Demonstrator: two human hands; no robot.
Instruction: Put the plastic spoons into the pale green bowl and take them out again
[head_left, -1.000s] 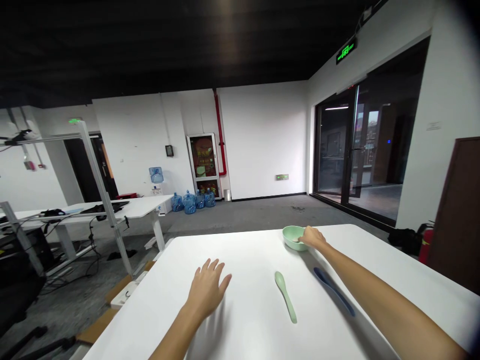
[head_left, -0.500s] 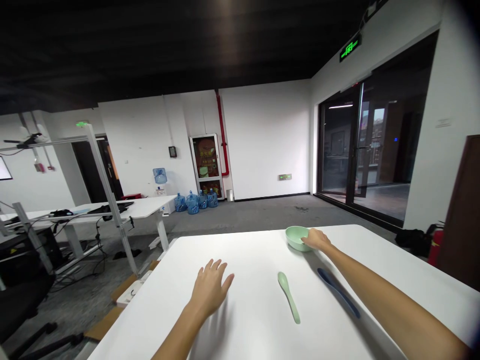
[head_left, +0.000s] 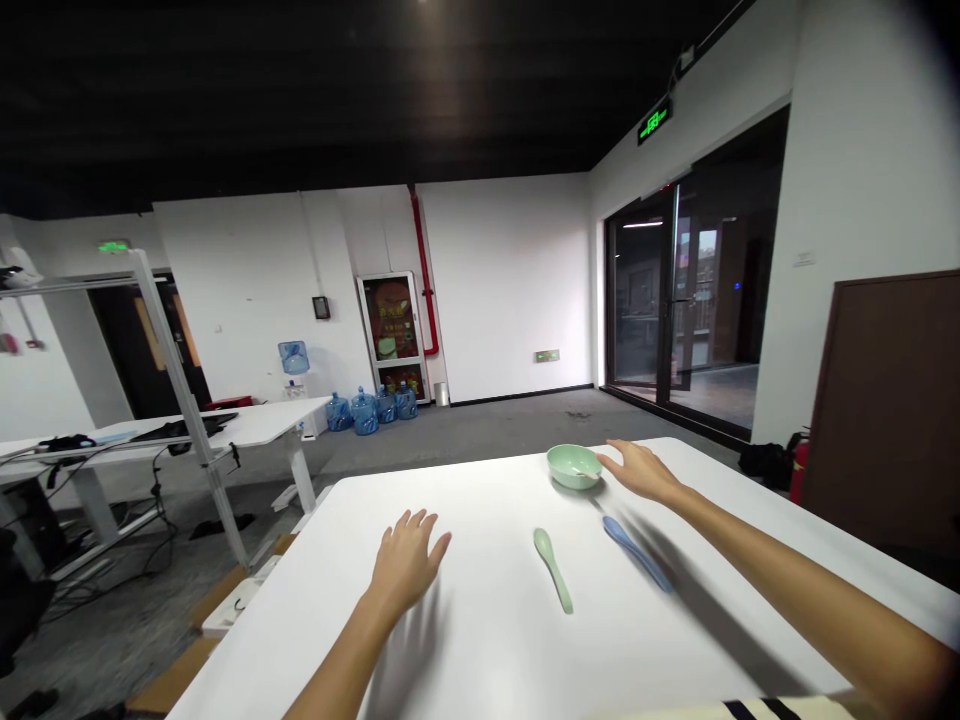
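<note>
A light green bowl (head_left: 564,476) stands upright near the far edge of the white table (head_left: 480,590). Something small and pale shows inside it, too small to name. My right hand (head_left: 639,470) is just right of the bowl, fingers stretched and apart, holding nothing. Nearer to me lie a green spoon (head_left: 553,570) and, to its right, a blue spoon (head_left: 637,555), both with bowls pointing away. On the left side my left hand (head_left: 407,560) hovers over the tabletop, its fingers spread and nothing in it.
Striped cloth (head_left: 780,708) shows at the bottom right edge. Left of the table are a metal frame post (head_left: 176,380), cardboard (head_left: 176,675) and a second white desk (head_left: 274,418). Several blue water bottles (head_left: 364,412) stand by the back wall. Glass doors (head_left: 675,300) are at the right.
My right hand has let go of the bowl's rim and moved off to its right, fingers opening. The view has turned slightly right. My left hand keeps its open pose.
</note>
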